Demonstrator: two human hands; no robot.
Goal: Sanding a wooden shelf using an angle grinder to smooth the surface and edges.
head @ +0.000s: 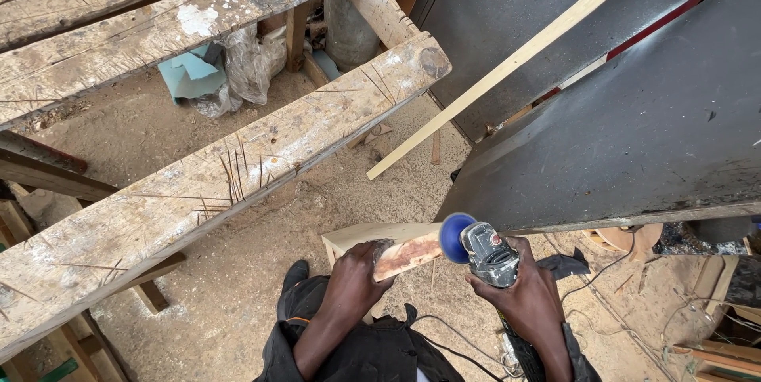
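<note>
A scarred, weathered timber bench (222, 184) and a leaning pale wooden strip (515, 61) crowd the sawdust-covered floor (261, 271). The left hand (357, 275) presses its fingers onto a reddish wood block (400, 251); the right hand (523, 291) wraps a grey angle grinder with blue disc (476, 243).

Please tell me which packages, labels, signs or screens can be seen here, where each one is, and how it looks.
Label: small red and white sticker on the grey head of the angle grinder held in the right hand; print too small to read.
Plastic bag: crumpled, clear, dusty, on the sawdust floor under the upper planks.
No signs or screens.
</note>
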